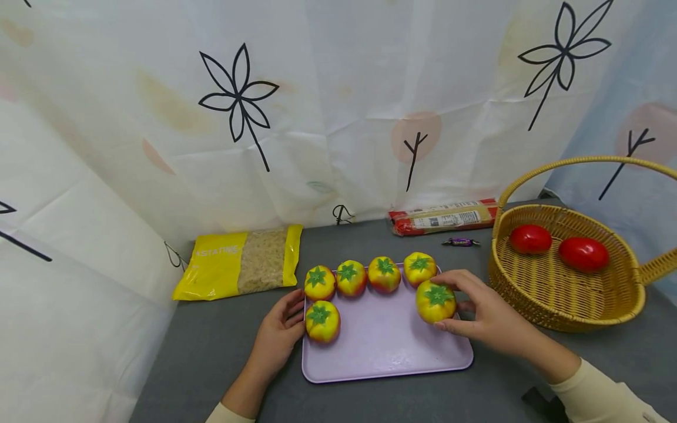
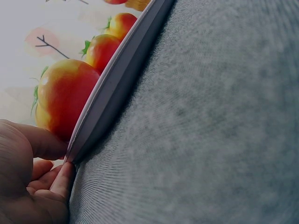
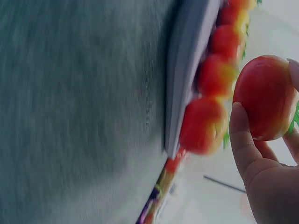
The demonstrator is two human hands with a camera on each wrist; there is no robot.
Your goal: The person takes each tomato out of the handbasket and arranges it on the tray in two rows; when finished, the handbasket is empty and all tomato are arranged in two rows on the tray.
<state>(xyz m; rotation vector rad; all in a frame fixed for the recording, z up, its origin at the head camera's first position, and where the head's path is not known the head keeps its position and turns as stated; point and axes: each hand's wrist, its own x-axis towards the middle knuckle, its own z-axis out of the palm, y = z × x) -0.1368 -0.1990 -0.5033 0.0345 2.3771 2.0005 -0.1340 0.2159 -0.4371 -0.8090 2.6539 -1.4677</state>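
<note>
A yellow-red tomato (image 1: pixel 436 301) with a green leafy top is gripped by my right hand (image 1: pixel 483 311), thumb on the near side and fingers behind. It hangs over the right part of the lilac tray (image 1: pixel 381 349); the right wrist view shows this tomato (image 3: pixel 265 98) apart from the tray wall (image 3: pixel 184 79). At the tray's left edge, my left hand (image 1: pixel 277 332) pinches the rim, thumb above and a finger beneath in the left wrist view. Several like tomatoes (image 1: pixel 351 278) line the tray's back edge, and another tomato (image 1: pixel 322 322) sits in front at the left.
A wicker basket (image 1: pixel 566 314) with a tall handle stands at the right, two red fruits (image 1: pixel 584 254) inside. Behind the tray lie a red-ended noodle packet (image 1: pixel 444 217) and a small purple wrapped sweet (image 1: pixel 461 242). A yellow bag (image 1: pixel 222 264) lies at back left, before a curtain (image 1: pixel 338 117).
</note>
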